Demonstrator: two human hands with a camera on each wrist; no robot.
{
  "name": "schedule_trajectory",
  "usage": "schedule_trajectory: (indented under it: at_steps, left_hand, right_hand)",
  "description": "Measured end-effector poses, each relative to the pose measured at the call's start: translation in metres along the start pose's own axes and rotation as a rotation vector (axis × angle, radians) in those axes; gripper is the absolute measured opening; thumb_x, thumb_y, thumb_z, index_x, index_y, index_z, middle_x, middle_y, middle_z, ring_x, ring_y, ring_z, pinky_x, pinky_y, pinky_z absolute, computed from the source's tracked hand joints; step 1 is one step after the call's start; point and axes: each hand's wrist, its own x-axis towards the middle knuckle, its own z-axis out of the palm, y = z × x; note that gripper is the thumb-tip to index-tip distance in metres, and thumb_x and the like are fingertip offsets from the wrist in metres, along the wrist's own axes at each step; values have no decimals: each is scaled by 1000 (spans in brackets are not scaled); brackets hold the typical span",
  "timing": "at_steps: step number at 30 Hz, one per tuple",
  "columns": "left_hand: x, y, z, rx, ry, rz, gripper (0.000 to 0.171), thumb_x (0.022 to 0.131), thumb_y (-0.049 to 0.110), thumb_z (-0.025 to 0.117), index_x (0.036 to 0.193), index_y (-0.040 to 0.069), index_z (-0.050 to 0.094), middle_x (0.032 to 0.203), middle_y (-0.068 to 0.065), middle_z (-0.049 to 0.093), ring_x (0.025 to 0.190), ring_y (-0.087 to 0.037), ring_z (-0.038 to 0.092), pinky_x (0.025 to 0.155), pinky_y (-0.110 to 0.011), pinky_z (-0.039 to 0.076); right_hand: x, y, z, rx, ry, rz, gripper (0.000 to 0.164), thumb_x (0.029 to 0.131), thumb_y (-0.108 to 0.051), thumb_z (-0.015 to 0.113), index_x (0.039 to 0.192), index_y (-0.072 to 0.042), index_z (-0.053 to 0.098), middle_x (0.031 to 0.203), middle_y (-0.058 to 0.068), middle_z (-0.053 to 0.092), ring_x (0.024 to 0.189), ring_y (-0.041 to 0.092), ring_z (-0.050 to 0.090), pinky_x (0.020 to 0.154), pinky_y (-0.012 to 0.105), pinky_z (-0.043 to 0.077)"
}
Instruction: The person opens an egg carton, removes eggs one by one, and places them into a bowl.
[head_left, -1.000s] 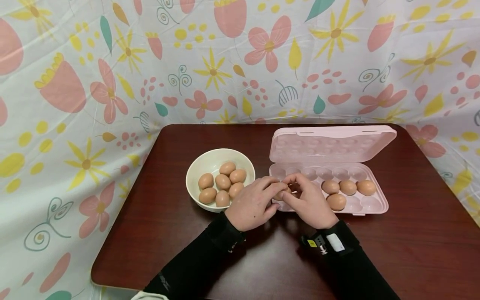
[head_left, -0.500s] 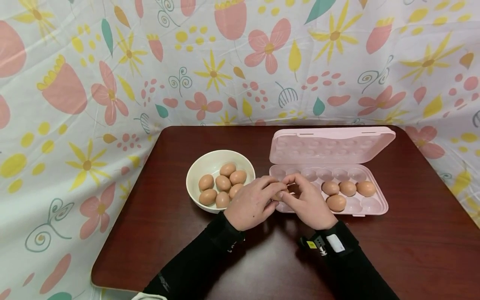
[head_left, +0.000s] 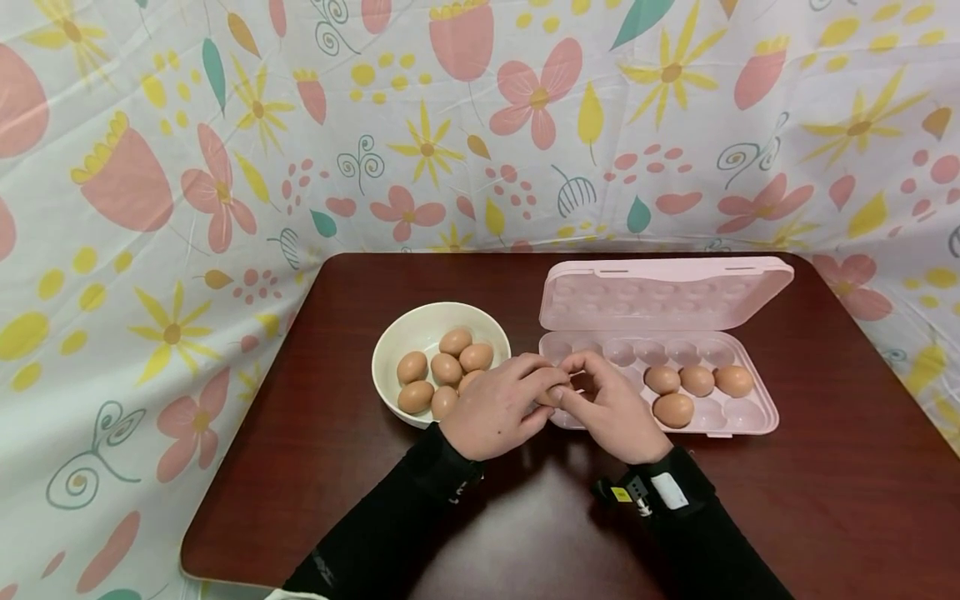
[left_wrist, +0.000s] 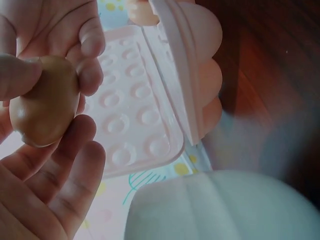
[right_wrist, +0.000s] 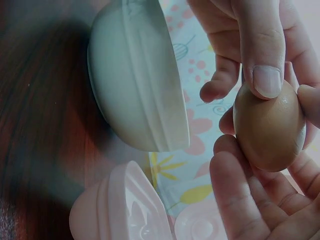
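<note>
Above the left end of a pink egg box (head_left: 763,421), both hands hold one brown egg (head_left: 551,396) between them. The left hand (head_left: 491,408) has its fingers bent over the egg from the left, hiding much of it in the head view. From the right, the right hand (head_left: 618,417) pinches it with thumb and fingers. Both wrist views show the egg (left_wrist: 47,102) more fully, with fingertips of the two hands around it. The box's lid (head_left: 667,296) stands raised. Several brown eggs (head_left: 697,381) sit in cups at its right side.
Left of the box stands a cream bowl (head_left: 388,367) with several brown eggs (head_left: 446,368), partly covered by the left hand. Both rest on a dark red-brown table (head_left: 300,467). A flower-printed cloth (head_left: 450,125) hangs behind the table's back edge.
Both hands have shifted slightly to the left with the egg still between them. The bowl, the egg box and the eggs inside them have kept their places.
</note>
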Motion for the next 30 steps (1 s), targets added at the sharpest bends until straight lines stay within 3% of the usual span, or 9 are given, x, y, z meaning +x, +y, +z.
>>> schedule_trajectory:
  at_steps: [5, 9, 13, 16, 21, 27, 30]
  left_hand:
    - [-2, -1, -4, 21, 15, 1, 36, 93, 28, 71, 128, 21, 66, 123, 3, 59, 98, -8, 60, 72, -22, 51]
    - [-2, -3, -8, -15, 8, 5, 38, 91, 23, 73, 128, 19, 66, 119, 3, 60, 97, -9, 59, 80, -21, 49]
    - [-3, -7, -12, -17, -18, -16, 38, 89, 21, 74, 126, 19, 67, 116, 3, 60, 96, -10, 59, 78, -20, 48]
    - [-4, -11, -16, 15, -31, -56, 38, 87, 23, 74, 125, 21, 67, 115, 3, 61, 100, -12, 59, 76, -25, 50]
    - [-14, -25, -27, 63, -39, -180, 39, 84, 27, 75, 123, 25, 67, 116, 5, 61, 107, -14, 58, 76, -36, 51]
    - [-32, -46, -37, 40, -49, -318, 38, 84, 25, 73, 122, 26, 67, 117, 7, 58, 101, -9, 57, 69, -36, 50]
    - [-38, -53, -40, 53, -44, -360, 40, 84, 23, 71, 124, 23, 68, 118, 5, 59, 95, -12, 59, 71, -36, 50]
  right_hand:
    - [2, -3, 3, 19, -21, 7, 22, 96, -18, 70, 115, -19, 59, 111, -3, 64, 93, 17, 68, 78, 30, 54]
    - [5, -5, 4, 33, -54, 11, 21, 97, -20, 70, 115, -20, 60, 107, -4, 66, 92, 18, 69, 76, 30, 54]
    - [9, -3, 4, 4, -76, -5, 21, 98, -21, 68, 117, -20, 60, 109, -5, 67, 95, 17, 68, 79, 30, 54]
    - [10, -1, 1, -26, -79, -18, 22, 99, -18, 66, 120, -16, 61, 114, -3, 66, 99, 17, 66, 81, 30, 53]
    - [10, 1, -9, -62, -53, -2, 22, 101, -16, 63, 122, -11, 60, 117, 4, 65, 103, 17, 64, 83, 28, 50]
    - [8, 3, -17, -70, -13, 20, 22, 101, -16, 63, 122, -10, 62, 112, 5, 68, 99, 16, 63, 80, 25, 50]
    - [8, 4, -17, -79, 4, 15, 22, 100, -15, 63, 121, -10, 63, 111, 6, 68, 97, 16, 62, 78, 24, 50]
